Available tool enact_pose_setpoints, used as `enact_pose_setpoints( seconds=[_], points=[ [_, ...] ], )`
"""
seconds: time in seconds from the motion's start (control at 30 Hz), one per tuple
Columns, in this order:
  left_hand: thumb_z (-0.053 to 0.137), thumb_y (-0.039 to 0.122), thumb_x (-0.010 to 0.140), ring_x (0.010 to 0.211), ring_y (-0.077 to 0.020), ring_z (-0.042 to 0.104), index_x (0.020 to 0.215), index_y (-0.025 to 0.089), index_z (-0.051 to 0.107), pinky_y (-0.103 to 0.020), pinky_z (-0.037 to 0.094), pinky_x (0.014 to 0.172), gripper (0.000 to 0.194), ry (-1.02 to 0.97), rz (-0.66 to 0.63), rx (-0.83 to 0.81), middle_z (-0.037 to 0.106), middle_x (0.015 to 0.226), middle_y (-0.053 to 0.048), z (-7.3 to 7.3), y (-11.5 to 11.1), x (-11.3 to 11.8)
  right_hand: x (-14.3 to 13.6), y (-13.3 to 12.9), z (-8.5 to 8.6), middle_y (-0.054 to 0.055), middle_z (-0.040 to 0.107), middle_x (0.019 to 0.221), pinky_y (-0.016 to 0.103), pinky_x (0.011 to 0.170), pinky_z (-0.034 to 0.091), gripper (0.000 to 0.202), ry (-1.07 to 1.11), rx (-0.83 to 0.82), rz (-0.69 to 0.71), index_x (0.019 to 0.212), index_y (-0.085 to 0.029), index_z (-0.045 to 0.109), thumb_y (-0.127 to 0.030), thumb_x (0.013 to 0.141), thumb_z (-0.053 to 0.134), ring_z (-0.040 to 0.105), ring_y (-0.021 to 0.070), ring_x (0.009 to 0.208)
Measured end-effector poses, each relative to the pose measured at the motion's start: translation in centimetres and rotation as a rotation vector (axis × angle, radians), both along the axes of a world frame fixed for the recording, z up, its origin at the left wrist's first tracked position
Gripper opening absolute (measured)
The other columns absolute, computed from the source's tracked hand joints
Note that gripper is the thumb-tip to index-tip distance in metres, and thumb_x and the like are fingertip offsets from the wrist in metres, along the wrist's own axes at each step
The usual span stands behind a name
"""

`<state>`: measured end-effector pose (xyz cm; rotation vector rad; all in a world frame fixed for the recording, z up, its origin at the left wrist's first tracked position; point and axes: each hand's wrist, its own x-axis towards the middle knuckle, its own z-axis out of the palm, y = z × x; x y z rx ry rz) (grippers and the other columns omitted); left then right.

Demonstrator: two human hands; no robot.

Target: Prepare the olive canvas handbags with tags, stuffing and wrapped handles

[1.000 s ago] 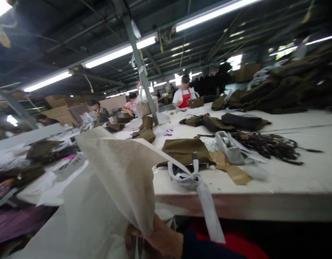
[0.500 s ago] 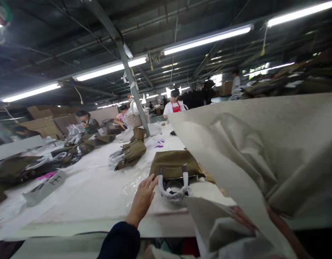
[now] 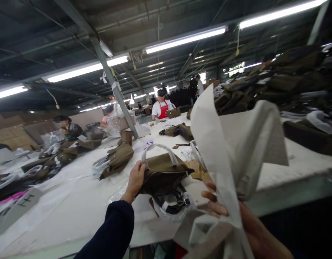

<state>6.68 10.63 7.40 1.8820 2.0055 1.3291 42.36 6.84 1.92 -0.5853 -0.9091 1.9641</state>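
One olive bag (image 3: 163, 163) was on the white table (image 3: 82, 208), near its front edge, with its dark zipped opening facing the camera. The left hand (image 3: 135, 180) had hold of its left upper edge beside the foot of the handle (image 3: 159, 146), the fingers closed over the cloth and the thumb side up. That handle was wrapped in white and arched above the bag. Just in front of the opening lay a coiled black strap (image 3: 173, 201) with a metal buckle, partly in pale wrapping.

To the right, the right hand (image 3: 225, 208) held a large grey-beige sheet (image 3: 220, 151), its fingers partly spread and bent; the sheet hid much of the palm, so the exact grip could not be made out. The sheet rose in folds well above the table, and its lower part hung crumpled over the front edge.

Brown pieces (image 3: 199, 172) lay between the bag and the sheet. Left of the bag, apart from it, was a second olive bag (image 3: 119, 158), and farther left more bags (image 3: 63, 154) and a grey card (image 3: 19, 208) with a black mark. A big heap (image 3: 279, 79) of olive and dark goods filled the far right. Behind, a person in a red apron (image 3: 163, 108) stood at the table's far end, past a slanting post (image 3: 112, 84).
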Motion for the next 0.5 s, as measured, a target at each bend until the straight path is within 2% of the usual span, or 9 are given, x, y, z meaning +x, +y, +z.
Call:
enact_pose_setpoints(
  seconds=[0.1, 0.13, 0.2, 0.33, 0.43, 0.5],
  points=[
    [0.040, 0.041, 0.096, 0.075, -0.0187, 0.061, 0.081, 0.021, 0.056, -0.030, 0.045, 0.073, 0.029, -0.108, -0.006, 0.019, 0.064, 0.075, 0.000, 1.0, -0.9, 1.8, -3.9, 0.0, 2.5, 0.006, 0.072, 0.110, 0.032, 0.073, 0.058, 0.045, 0.130, -0.182, 0.161, 0.128, -0.027, 0.061, -0.044, 0.085, 0.063, 0.069, 0.0173, 0.075],
    [0.041, 0.041, 0.095, 0.073, -0.0186, 0.061, 0.081, 0.021, 0.056, -0.030, 0.046, 0.072, 0.030, -0.139, -0.014, 0.021, 0.064, 0.074, 0.000, 1.2, -1.3, 2.4, -5.2, 0.1, 3.1, 0.007, 0.072, 0.113, 0.033, 0.076, 0.058, 0.046, 0.136, -0.229, 0.172, 0.129, -0.024, 0.060, -0.041, 0.087, 0.062, 0.070, 0.0187, 0.078],
    [0.041, 0.042, 0.095, 0.072, -0.0183, 0.061, 0.081, 0.020, 0.057, -0.030, 0.046, 0.071, 0.030, -0.189, -0.036, 0.018, 0.063, 0.073, 0.001, 1.5, -2.2, 3.6, -7.8, 0.4, 3.6, 0.011, 0.075, 0.103, 0.035, 0.079, 0.058, 0.043, 0.137, -0.321, 0.151, 0.123, -0.015, 0.064, -0.040, 0.089, 0.059, 0.072, 0.0220, 0.081],
    [0.041, 0.044, 0.094, 0.070, -0.0179, 0.060, 0.080, 0.020, 0.056, -0.030, 0.047, 0.068, 0.032, -0.234, -0.078, 0.005, 0.062, 0.073, 0.000, 1.5, -3.9, 5.5, -11.5, 1.2, 2.9, 0.011, 0.076, 0.086, 0.038, 0.079, 0.060, 0.042, 0.147, -0.397, 0.109, 0.115, -0.011, 0.066, -0.042, 0.090, 0.056, 0.073, 0.0259, 0.080],
    [0.046, 0.044, 0.092, 0.072, -0.0184, 0.061, 0.083, 0.019, 0.059, -0.030, 0.049, 0.068, 0.030, -0.217, -0.124, -0.025, 0.064, 0.075, -0.001, 0.7, -5.1, 6.1, -12.4, 1.3, 1.7, 0.011, 0.076, 0.084, 0.039, 0.079, 0.060, 0.045, 0.181, -0.382, 0.157, 0.115, -0.011, 0.066, -0.046, 0.089, 0.054, 0.073, 0.0265, 0.079],
    [0.059, 0.043, 0.084, 0.078, -0.0198, 0.064, 0.091, 0.018, 0.063, -0.030, 0.050, 0.072, 0.025, -0.186, -0.159, -0.055, 0.069, 0.083, -0.002, -0.1, -6.0, 6.2, -12.6, 1.3, 1.0, 0.011, 0.076, 0.083, 0.039, 0.079, 0.060, 0.046, 0.206, -0.364, 0.212, 0.114, -0.010, 0.067, -0.047, 0.088, 0.056, 0.073, 0.0264, 0.079]
  ],
)
